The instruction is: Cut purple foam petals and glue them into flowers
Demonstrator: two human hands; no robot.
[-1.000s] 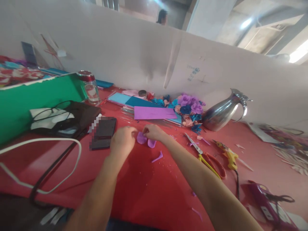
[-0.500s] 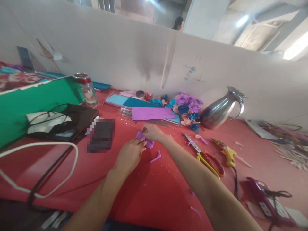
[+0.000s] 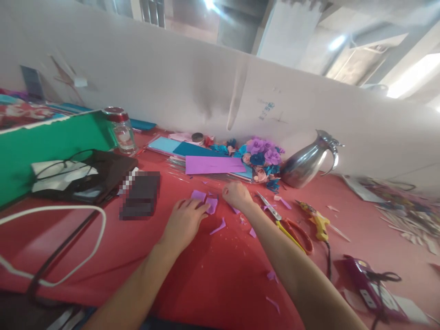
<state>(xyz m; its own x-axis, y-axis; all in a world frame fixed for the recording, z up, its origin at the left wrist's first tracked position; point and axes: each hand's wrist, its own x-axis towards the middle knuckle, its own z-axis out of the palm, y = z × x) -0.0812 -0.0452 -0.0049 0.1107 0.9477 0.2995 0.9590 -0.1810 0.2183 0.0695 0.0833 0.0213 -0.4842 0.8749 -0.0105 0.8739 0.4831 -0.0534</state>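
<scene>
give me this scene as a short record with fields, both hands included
left hand: left hand, fingers on purple pieces
right hand: right hand, curled, contents unclear
sheet: purple, beyond the hands
tools: scissors, glue gun, right of the hands
back: flowers, metal jug
back left: bottle, red lid
surface: red table

To the near left of the scissors (image 3: 276, 216), bare red worktop (image 3: 199, 288) opens between the forearms (image 3: 297, 256), with purple scraps (image 3: 217, 226) strewn there. Beyond them, paper flowers (image 3: 264, 152) and a steel jug (image 3: 302, 167) obstruct; rightward, a yellow glue gun (image 3: 320, 225) does.
</scene>
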